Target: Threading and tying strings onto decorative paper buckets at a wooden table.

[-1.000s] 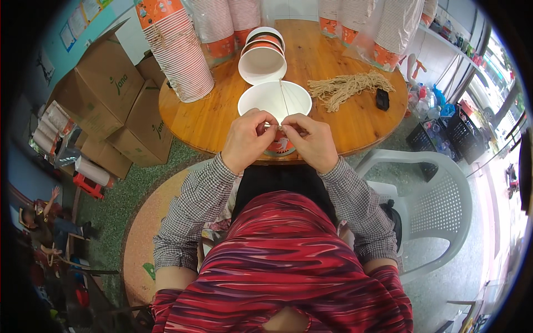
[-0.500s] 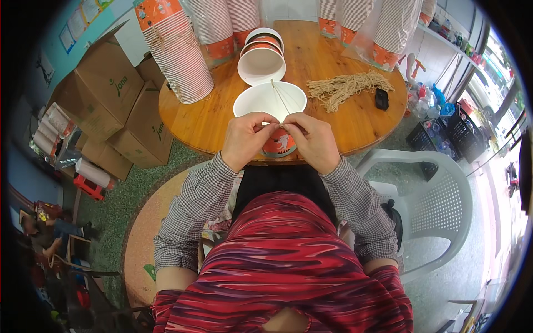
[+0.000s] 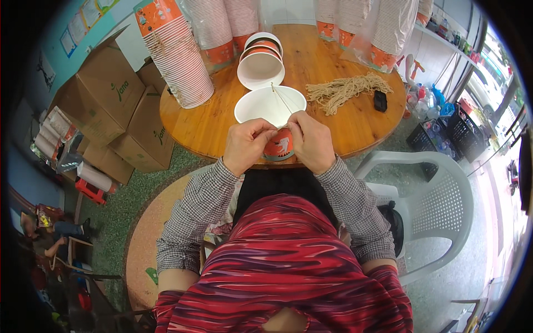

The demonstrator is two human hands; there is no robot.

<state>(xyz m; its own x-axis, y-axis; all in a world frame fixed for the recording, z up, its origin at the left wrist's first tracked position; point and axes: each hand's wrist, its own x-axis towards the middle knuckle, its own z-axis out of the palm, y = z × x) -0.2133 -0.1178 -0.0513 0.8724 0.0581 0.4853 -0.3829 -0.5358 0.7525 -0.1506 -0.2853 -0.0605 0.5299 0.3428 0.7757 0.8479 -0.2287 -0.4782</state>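
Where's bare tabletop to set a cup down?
Free: left part of the round table, between the tall cup stack and left hand; also right, below the string bundle. Crowded: the far edge and the centre bowls.

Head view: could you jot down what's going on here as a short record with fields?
Left hand: grips the near rim of the paper bowl
Right hand: at the same rim, pinching a thin string
Bowl: white inside, orange outside, tilted toward the person
Behind it: a nested stack of similar bowls
To the right: string bundle, small black object
Surface: round wooden table
Back: tall cup stacks
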